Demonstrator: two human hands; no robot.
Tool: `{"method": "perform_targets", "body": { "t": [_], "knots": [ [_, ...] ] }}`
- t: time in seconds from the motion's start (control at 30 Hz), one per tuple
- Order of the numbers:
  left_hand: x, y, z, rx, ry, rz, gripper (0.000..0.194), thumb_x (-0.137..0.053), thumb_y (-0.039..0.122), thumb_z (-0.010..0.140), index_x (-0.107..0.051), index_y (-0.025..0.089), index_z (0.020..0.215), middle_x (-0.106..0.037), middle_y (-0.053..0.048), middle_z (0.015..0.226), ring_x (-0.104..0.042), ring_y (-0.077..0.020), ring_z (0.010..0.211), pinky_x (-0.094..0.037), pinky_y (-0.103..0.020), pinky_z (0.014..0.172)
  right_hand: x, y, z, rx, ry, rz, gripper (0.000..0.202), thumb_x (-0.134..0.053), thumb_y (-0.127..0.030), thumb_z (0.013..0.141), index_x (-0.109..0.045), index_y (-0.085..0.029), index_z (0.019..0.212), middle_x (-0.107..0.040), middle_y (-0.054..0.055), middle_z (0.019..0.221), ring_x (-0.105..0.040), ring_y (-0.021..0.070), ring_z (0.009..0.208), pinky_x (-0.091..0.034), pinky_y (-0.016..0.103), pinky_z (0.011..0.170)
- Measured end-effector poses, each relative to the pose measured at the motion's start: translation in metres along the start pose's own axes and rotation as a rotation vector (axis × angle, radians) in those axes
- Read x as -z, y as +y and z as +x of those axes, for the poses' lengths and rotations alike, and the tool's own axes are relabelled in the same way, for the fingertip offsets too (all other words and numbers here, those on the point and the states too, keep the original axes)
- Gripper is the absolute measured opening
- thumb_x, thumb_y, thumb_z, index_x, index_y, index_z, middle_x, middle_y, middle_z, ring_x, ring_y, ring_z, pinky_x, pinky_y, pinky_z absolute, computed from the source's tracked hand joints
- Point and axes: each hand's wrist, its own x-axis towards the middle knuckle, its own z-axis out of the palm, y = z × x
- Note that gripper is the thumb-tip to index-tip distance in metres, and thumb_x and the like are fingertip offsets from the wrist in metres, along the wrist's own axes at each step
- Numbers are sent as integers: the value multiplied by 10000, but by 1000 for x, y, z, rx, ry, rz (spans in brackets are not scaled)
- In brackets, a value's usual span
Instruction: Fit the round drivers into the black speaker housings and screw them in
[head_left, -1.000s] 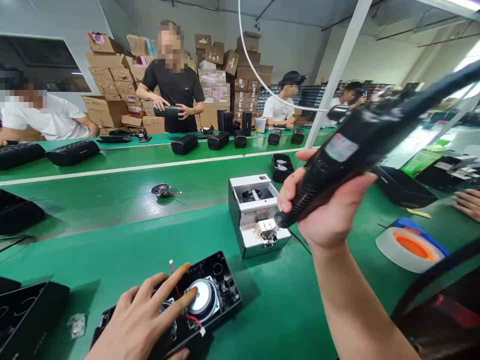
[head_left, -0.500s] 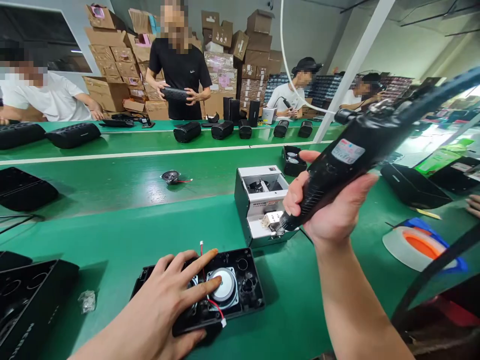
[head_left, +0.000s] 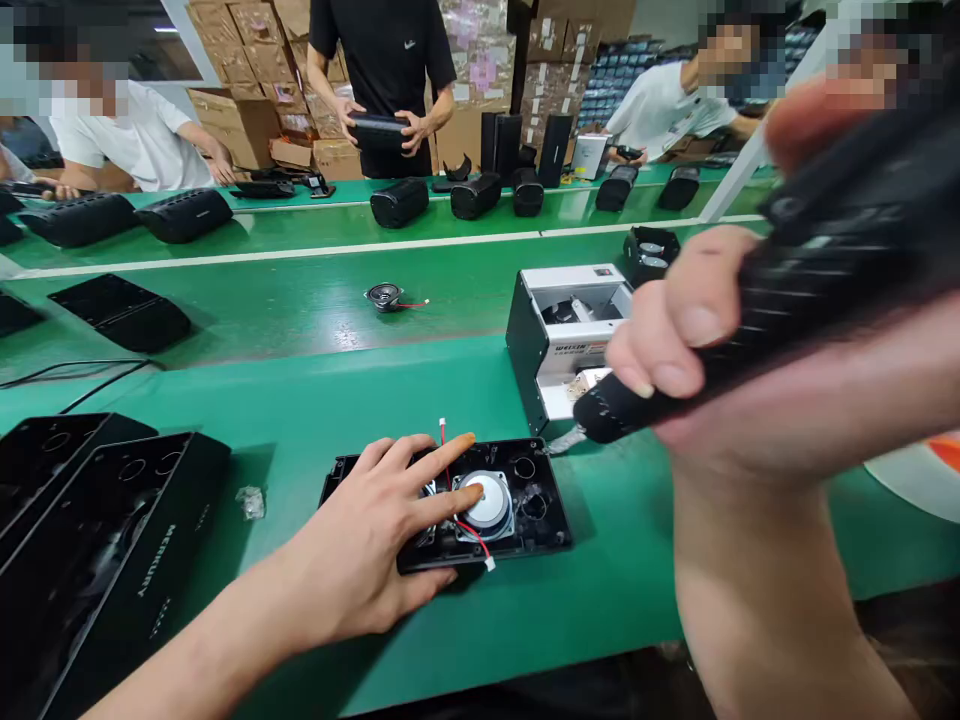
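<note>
My left hand [head_left: 386, 525] lies across a black speaker panel [head_left: 551, 525] on the green table, fingers spread over its inner side and thumb at its near edge, gripping it. Two fingertips touch a round speaker driver [head_left: 487, 505] set in the panel; a second driver is mostly hidden under the hand. Red wires with white plugs stick out at the panel's far and near edges. My right hand [head_left: 697, 310] is closed around a black electric screwdriver [head_left: 810, 260], large and blurred near the camera. Its bit points down-left at the panel's far right corner.
Behind the panel stands a grey-and-white screw feeder [head_left: 536, 350]. Open black speaker housings [head_left: 172, 560] are at left, near a small clear plastic scrap [head_left: 251, 502]. A loose driver [head_left: 385, 297] lies farther back. Co-workers [head_left: 382, 80] stand or sit across the table.
The screwdriver has come down and closer, its bit moving from the screw feeder to the panel's far right corner. The view has tilted down and shifted left; my left hand stays on the panel.
</note>
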Motion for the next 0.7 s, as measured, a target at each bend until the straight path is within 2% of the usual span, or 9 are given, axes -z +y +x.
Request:
{"method": "perform_targets", "body": {
  "t": [0.07, 0.2, 0.33, 0.43, 0.53, 0.7],
  "knots": [
    [0, 0, 0, -4, 6, 11, 680, -772, 367, 860, -529, 389, 1495, -269, 20, 1730, -440, -417, 1387, -438, -637, 1058, -8, 13, -4, -33, 3, 85, 571, -556, -788, 959, -620, -222, 985, -517, -43, 574, -476, 159, 384, -349, 305, 290],
    [1, 1, 1, -17, 13, 26, 666, -769, 355, 860, -538, 402, 1483, -269, 38, 1730, -426, -406, 1402, -442, -627, 1056, -12, 48, -13, -85, -182, 203, 674, -344, -795, 1029, -666, -209, 1120, -567, -22, 577, -495, 152, 420, -384, 263, 350],
    [3, 2, 3, -15, 11, 39, 614, -761, 356, 871, -575, 399, 1455, -294, 29, 1721, -441, -404, 1399, -443, -631, 1060, -9, 74, -15, -28, -190, 228, 783, -427, -952, 873, -681, -251, 1110, -535, -40, 572, -451, 136, 404, -337, 252, 352],
    [3, 1, 4, -19, 18, 41, 579, -742, 349, 884, -596, 385, 1443, -316, 13, 1713, -452, -411, 1399, -452, -629, 1054, -8, 82, -14, -87, -222, 205, 803, -439, -1021, 777, -638, -250, 873, -542, -24, 588, -477, 140, 424, -366, 271, 369],
    [1, 0, 4, -32, 24, 41, 568, -719, 353, 900, -589, 383, 1452, -319, 13, 1711, -451, -412, 1402, -455, -633, 1050, -8, 84, -14, -121, -229, 210, 816, -410, -1040, 761, -491, -235, 657, -534, -6, 607, -483, 130, 436, -387, 281, 386],
    [0, 0, 4, -39, 31, 43, 561, -705, 368, 912, -581, 380, 1458, -312, 9, 1714, -457, -404, 1391, -453, -635, 1045, -8, 89, -17, -132, -242, 236, 785, -448, -1004, 800, -497, -234, 656, -542, -7, 607, -482, 130, 430, -371, 282, 379]
  ]
}}
